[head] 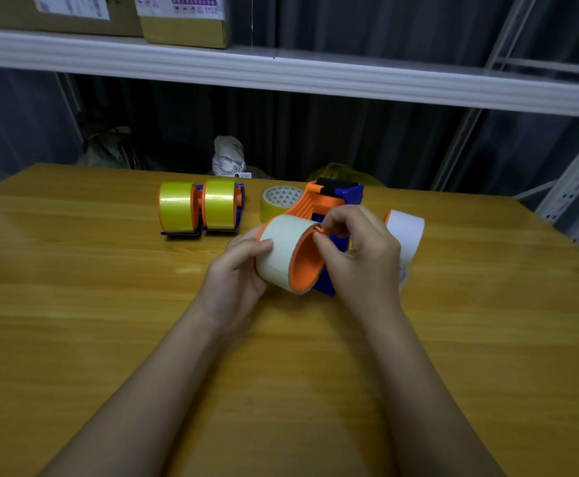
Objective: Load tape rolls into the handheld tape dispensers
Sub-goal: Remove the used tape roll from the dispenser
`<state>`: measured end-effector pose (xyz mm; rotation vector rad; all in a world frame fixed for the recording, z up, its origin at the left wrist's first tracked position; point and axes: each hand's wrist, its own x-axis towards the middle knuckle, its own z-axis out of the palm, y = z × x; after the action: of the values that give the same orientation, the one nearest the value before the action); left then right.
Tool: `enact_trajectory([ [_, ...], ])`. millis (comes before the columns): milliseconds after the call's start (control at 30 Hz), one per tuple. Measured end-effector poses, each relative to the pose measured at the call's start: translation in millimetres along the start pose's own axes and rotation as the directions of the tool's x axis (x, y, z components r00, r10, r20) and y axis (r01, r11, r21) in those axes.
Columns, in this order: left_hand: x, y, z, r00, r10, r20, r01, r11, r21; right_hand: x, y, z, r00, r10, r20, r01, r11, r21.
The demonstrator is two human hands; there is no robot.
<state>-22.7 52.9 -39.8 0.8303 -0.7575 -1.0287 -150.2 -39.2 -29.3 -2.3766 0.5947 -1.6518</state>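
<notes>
Near the middle of the frame, both hands work on an orange and blue tape dispenser (319,215) standing on the wooden table (109,321). A pale roll of tape (283,251) sits on the dispenser's orange wheel, tilted so its open side faces lower right. The left hand (236,273) grasps this roll from the left: the thumb lies across the outer face of the tape and the other fingers curl behind it. The right hand (360,256) is clenched into a pinch at the top edge of the roll, thumb and forefinger closed on a small crumpled bit that looks like the loose tape end; whether it is tape or part of the wheel cannot be told.

Left of centre, two more dispensers (200,210) stand side by side, touching, each already carrying a yellow roll. Between them and the held dispenser a loose yellow roll (277,201) lies flat on the table. Just right of the right hand, a white roll (407,232) stands partly hidden behind it. Upper left of the frame, cardboard boxes (116,12) rest on a white shelf (315,74).
</notes>
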Motion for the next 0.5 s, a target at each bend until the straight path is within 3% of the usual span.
enact_trajectory([
  [500, 0.6, -2.1, 0.4, 1.000, -0.009, -0.012, 0.009, 1.000, 0.004, -1.0, 5.1, 1.8, 1.000, 0.014, -0.016, -0.014, 1.000, 0.008],
])
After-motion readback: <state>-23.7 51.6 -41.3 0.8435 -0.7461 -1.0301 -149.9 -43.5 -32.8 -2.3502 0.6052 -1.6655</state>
